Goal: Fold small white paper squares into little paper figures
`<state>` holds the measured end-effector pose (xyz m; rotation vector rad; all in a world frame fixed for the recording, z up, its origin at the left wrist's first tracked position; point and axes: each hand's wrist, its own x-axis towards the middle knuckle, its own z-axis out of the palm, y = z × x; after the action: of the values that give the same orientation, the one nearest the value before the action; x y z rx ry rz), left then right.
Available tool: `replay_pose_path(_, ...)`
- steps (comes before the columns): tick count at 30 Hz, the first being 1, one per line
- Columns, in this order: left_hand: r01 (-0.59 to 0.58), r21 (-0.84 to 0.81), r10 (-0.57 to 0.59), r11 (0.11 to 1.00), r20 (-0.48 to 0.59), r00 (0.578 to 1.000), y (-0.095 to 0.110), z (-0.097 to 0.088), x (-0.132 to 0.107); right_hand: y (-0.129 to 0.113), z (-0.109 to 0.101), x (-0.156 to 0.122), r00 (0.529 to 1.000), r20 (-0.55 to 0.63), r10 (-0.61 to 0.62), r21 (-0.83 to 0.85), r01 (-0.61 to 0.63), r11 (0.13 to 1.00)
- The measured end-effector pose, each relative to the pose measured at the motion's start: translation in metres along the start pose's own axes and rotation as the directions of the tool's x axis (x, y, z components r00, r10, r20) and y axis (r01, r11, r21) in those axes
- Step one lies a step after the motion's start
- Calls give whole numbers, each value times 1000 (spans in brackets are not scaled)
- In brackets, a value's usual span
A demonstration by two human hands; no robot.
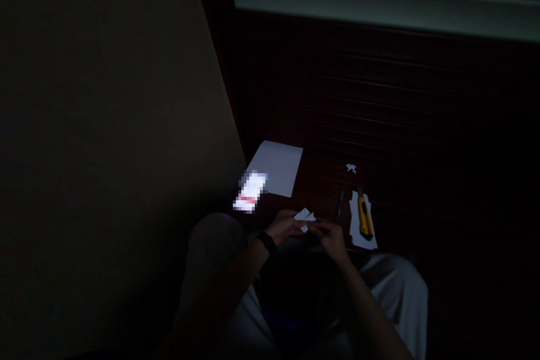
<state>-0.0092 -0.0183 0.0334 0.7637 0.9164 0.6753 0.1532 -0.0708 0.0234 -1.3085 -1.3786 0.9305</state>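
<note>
Between my two hands is a small folded piece of white paper (304,215), with pointed flaps standing up. My left hand (284,226), below a dark wristband, grips the paper's left side. On its right lower edge my right hand (331,237) pinches it between thumb and fingers. Dim light hides the exact place of several fingertips. A dark pen (340,202) lies just beyond my right hand. Further right, a yellow utility knife (364,219) rests on a stack of white paper (355,228).
A white sheet (280,166) lies at the back left of the dark table (320,180), with a lit, blurred phone (251,192) overlapping its near corner. A small white paper scrap (351,168) sits at the back right. A pale wall or panel (126,95) rises on the left.
</note>
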Motion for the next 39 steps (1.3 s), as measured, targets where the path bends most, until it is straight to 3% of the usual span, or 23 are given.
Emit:
replay_pose_path(11, -8, -7, 8, 1000, -5, 1000, 3, 0, 1, 1, -2, 1, 1000, 15, -23, -6, 23, 1000)
replay_pose_path(17, -74, 64, 79, 995, -86, 993, -1, 6, 0, 2, 0, 0, 1000, -10, -14, 21, 14, 1000)
replay_pose_path(24, -205, 212, 249, 956, -206, 946, -6, 13, 8, 2, -2, 1, 998, -35, 53, 57, -51, 997)
replay_pose_path(30, -292, 350, 380, 890, -215, 900, -9, 18, 18, 4, -3, 4, 962, -86, 260, 311, -222, 924)
replay_pose_path(39, -338, 512, 480, 790, -174, 860, -15, 19, 19, 16, 1, 6, 975, -74, 211, 337, -175, 925)
